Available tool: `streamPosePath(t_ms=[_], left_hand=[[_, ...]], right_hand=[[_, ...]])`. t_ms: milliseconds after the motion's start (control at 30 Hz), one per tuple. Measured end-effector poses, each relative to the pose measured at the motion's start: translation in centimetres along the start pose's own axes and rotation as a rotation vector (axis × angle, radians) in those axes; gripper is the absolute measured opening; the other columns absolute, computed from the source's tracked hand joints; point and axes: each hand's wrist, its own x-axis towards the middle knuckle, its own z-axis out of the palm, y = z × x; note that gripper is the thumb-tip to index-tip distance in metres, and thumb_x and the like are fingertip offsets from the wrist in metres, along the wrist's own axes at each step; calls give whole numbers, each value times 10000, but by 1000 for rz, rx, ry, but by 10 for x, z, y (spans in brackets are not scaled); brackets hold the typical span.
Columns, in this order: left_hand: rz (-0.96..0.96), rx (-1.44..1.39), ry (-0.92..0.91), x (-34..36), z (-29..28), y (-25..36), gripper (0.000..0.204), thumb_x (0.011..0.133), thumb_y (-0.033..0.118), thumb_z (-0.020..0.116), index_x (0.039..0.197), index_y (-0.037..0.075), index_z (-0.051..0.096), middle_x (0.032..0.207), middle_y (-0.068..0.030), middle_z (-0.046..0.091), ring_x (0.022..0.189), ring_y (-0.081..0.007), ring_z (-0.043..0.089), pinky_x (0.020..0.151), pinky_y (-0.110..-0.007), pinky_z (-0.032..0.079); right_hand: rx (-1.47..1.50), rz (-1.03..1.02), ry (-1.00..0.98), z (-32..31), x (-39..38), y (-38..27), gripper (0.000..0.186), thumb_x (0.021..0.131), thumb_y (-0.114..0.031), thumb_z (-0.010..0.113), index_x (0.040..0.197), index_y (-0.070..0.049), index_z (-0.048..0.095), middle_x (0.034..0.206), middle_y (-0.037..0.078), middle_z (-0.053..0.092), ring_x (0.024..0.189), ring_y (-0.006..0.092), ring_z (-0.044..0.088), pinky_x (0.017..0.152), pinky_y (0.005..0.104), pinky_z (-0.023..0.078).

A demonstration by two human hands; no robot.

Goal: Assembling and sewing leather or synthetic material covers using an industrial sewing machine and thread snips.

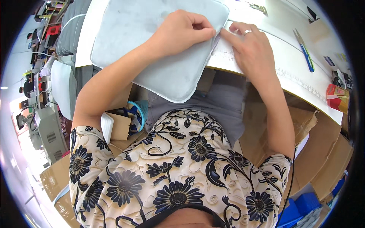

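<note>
Below the near edge of the surface (279, 41), left of the person's lap, a round blue basket (144, 114) holds a jumble of dark blue and paler pieces, too small to tell apart. A piece of cardboard (118, 127) and a white tray-like thing (107, 127) are just beside it. A red and gold container (337, 97) is near the surface's near right corner; its contents cannot be made out. Under the surface's right part are large cardboard sheets or boxes (323, 142), with blue boxes (307, 201) lower down.

The pale grey padded panel (152, 72) lies over the surface's left part, one corner overhanging the near edge. The left hand (182, 29) rests on it, fingers curled, thumb at the panel's right edge. The right hand (253, 47) is loosely bent, its thumb side reaching that edge; whether either hand grips it, I cannot tell.

Ruler markings run along the white surface's near edge. Blue-and-green-handled scissors (305, 53) lie towards its right end. Beyond the left edge are stacked grey pieces (72, 28), a grey machine (51, 131) and, far off, other people.
</note>
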Motion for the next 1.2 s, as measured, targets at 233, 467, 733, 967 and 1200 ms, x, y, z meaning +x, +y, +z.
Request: streamPosePath(t_ms=[233, 467, 733, 967, 1200], left_hand=[[-13, -76, -77, 9, 0, -11, 211, 923, 225, 678, 943, 22, 735, 670, 62, 569, 629, -17, 475, 552, -203, 380], [612, 514, 41, 32, -6, -14, 198, 893, 208, 693, 1024, 70, 747, 862, -25, 674, 777, -168, 638, 688, -302, 502], [608, 658, 5, 26, 4, -8, 218, 887, 160, 641, 1021, 3, 710, 1142, -155, 632, 1106, -302, 567, 948, -411, 445], [702, 783, 186, 29, 5, 0, 248, 856, 160, 691, 1094, 101, 733, 1147, -66, 635, 1123, -264, 573, 949, -409, 452], [585, 689, 207, 72, 2, 2, 263, 908, 204, 592, 1017, -8, 706, 1172, -168, 628, 1155, -322, 550, 991, -435, 420]], right_hand=[[-111, -40, -73, 10, -5, 16, 340, 811, -75, 580, 1089, -207, 725, 1051, 5, 615, 956, 186, 587, 775, 354, 472], [-139, -71, -88, 10, -1, 14, 325, 818, -65, 570, 1085, -172, 721, 1055, 17, 609, 984, 192, 585, 804, 342, 472], [-93, -56, -88, 5, -1, 11, 297, 808, -61, 591, 1062, -152, 716, 1043, 16, 614, 972, 199, 587, 785, 352, 465], [-93, -46, -52, -10, 10, 10, 276, 799, -63, 600, 1042, -138, 707, 992, 21, 620, 940, 208, 596, 752, 358, 464], [-168, -124, -36, -1, 38, 51, 229, 812, -70, 612, 1021, -110, 696, 974, 36, 627, 920, 217, 610, 798, 364, 490]])
